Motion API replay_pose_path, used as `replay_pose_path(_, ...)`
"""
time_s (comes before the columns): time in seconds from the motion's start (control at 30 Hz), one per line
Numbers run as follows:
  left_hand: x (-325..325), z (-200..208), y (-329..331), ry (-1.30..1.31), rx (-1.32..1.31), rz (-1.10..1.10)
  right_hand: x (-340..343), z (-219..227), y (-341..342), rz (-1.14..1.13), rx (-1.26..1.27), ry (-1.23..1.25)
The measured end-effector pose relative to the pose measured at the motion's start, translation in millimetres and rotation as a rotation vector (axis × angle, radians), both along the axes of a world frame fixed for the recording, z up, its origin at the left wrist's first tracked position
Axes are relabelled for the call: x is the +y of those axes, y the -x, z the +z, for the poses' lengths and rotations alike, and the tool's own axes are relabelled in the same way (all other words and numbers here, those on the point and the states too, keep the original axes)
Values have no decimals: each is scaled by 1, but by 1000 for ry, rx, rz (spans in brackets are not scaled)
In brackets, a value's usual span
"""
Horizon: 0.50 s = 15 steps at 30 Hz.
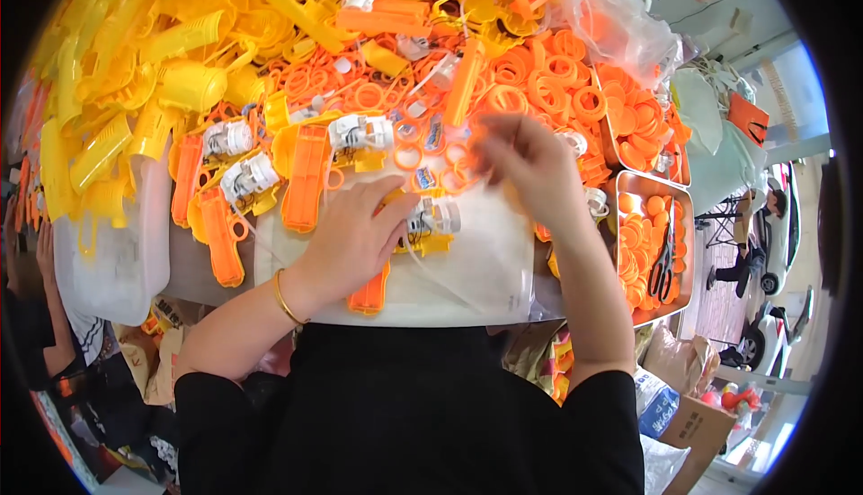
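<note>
My left hand (360, 225) is bent over a toy gun half (369, 293) with an orange grip, holding it down on the white sheet (476, 270). A white and clear mechanism (434, 215) sits in that piece, beside my thumb. My right hand (532, 164) hovers at the near edge of the small orange parts; its fingers are smeared by motion, and whether they hold anything does not show. Left of my left hand lie similar toy gun halves with orange grips (307, 176) and white mechanisms (360, 133). Small orange rings (407, 157) lie between my hands.
Yellow plastic shells (189, 86) are heaped at the far left, above a translucent bin (112, 261). Orange rings (548, 90) pile up at the far right. A tray (627, 180) holds orange discs and black-handled scissors (663, 266). Another person's arm (54, 288) shows at the left edge.
</note>
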<state>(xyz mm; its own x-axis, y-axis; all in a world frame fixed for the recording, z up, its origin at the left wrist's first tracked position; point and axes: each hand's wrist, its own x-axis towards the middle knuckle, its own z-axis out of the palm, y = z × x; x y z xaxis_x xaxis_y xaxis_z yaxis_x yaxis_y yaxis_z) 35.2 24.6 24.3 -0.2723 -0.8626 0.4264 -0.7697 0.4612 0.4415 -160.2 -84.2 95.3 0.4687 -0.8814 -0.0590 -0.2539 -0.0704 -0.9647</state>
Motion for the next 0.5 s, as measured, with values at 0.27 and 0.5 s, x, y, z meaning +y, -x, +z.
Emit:
replay_pose_path(0.27, 11, 1, 7, -19, -11, 106, 100, -50, -1, 61, 221, 87)
replay_pose_path(0.5, 7, -1, -5, -132, 155, 63, 99, -79, -21, 8, 275, 546)
